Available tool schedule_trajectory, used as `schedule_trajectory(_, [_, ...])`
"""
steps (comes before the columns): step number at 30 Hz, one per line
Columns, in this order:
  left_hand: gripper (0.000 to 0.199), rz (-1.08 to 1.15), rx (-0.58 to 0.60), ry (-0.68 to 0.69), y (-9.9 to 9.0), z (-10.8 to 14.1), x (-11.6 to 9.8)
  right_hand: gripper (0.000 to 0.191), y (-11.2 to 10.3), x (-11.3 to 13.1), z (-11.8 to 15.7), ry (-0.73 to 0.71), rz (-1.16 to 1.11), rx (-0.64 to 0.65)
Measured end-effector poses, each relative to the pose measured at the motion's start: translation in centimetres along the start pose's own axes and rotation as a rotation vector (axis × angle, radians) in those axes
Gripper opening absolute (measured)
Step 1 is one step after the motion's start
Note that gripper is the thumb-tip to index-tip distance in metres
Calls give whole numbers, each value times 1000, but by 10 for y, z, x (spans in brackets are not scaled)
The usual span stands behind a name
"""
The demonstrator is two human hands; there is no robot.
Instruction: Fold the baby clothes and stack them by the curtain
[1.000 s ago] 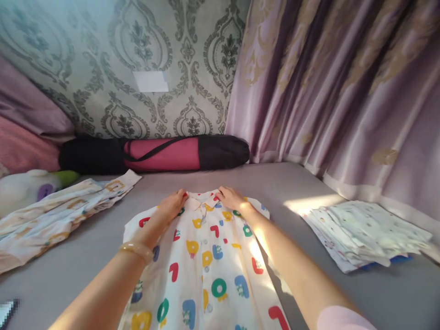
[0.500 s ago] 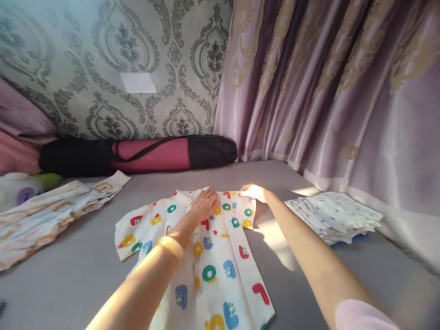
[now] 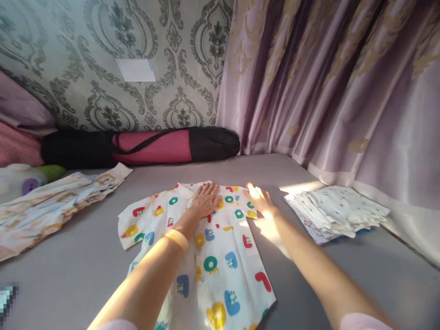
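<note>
A white short-sleeved shirt (image 3: 220, 252) printed with colourful letters and animals lies spread on the grey bed sheet, its collar pointing away from me. My left hand (image 3: 205, 200) rests flat on the shirt just below the collar, fingers stretched forward. At the right sleeve is my right hand (image 3: 259, 200), its fingers extended and lying over the sleeve's outer edge. Bright sunlight falls on its fingertips. A yellowish band (image 3: 176, 239) circles my left wrist.
To the right lies a stack of folded white clothes (image 3: 340, 211). Patterned light trousers (image 3: 65, 206) stretch out at the left, near a plush toy (image 3: 17, 181). A black and pink long bag (image 3: 154, 149) lies along the wall; purple curtains (image 3: 309, 91) hang at right.
My right hand has gone from pinching the sleeve's top edge to lying on it with fingers stretched out. The left hand stays on the shirt. The view has tilted slightly down.
</note>
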State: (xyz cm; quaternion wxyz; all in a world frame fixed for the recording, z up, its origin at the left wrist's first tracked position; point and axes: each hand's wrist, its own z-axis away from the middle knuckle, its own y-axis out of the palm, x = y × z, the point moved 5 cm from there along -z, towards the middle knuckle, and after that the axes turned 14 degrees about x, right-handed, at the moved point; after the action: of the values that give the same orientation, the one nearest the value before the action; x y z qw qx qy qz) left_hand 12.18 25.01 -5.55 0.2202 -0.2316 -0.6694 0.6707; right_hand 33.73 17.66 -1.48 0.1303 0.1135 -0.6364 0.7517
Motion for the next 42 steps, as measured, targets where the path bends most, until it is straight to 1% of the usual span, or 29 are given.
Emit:
schedule_trajectory(3, [53,3,-11,17,0,2,-1,33,-2,-10,-13,130,-136,-42])
schedule_trajectory(6, [51,-22,-85,25,-10,7,-6,29,-11,-20,-21,196,-256,-149])
schedule_trajectory(8, [50,-50,-154,37,-22,13,-12,26,-18,-24,-13,240,-283,-222])
schedule_trajectory(10, [48,-69,-181,49,-37,20,-19,19,-22,-25,7,269,-248,-253])
schedule_trajectory(11, [47,-71,-173,49,-43,25,-22,18,-21,-23,20,267,-230,-216])
schedule_trajectory(12, [45,-67,-147,44,-50,29,-26,22,-16,-20,34,257,-224,-138])
schedule_trajectory(14, [40,-48,-45,44,-58,43,-31,33,2,-12,66,228,-252,97])
schedule_trajectory(15, [37,-31,21,57,-61,52,-33,36,11,-7,84,210,-258,187])
schedule_trajectory(16, [33,-7,85,76,-64,64,-34,37,18,-1,100,181,-241,228])
schedule_trajectory(18, [29,66,164,90,-69,94,-30,37,25,11,130,123,-178,217])
schedule_trajectory(19, [30,114,168,68,-73,112,-24,35,27,16,142,109,-153,197])
schedule_trajectory(20, [33,161,152,16,-76,131,-14,32,28,20,152,105,-141,185])
schedule_trajectory(22, [39,230,123,-141,-81,174,11,27,30,27,167,115,-138,189])
schedule_trajectory(24, [44,277,105,-338,-80,220,38,20,30,33,175,104,-133,186])
schedule_trajectory(25, [45,309,116,-394,-78,242,49,18,30,36,178,90,-124,181])
schedule_trajectory(26, [45,345,96,-497,-75,265,59,16,30,38,180,77,-110,173])
schedule_trajectory(27, [44,384,118,-591,-70,285,67,15,31,39,181,70,-97,164])
schedule_trajectory(29, [39,456,178,-758,-58,321,74,13,32,41,183,87,-76,148])
schedule_trajectory(31, [37,526,228,-838,-51,346,67,11,34,40,185,139,-58,142])
schedule_trajectory(32, [39,562,236,-844,-49,353,61,10,35,40,186,164,-44,143])
schedule_trajectory(34, [45,627,241,-824,-48,360,45,11,37,41,187,181,-12,152])
schedule_trajectory(37, [47,651,196,-836,-50,360,27,16,40,46,186,109,-2,163])
schedule_trajectory(40, [41,616,103,-827,-51,353,22,18,40,50,184,34,-22,134])
schedule_trajectory(42, [36,622,75,-790,-49,349,22,18,38,51,183,29,-60,92])
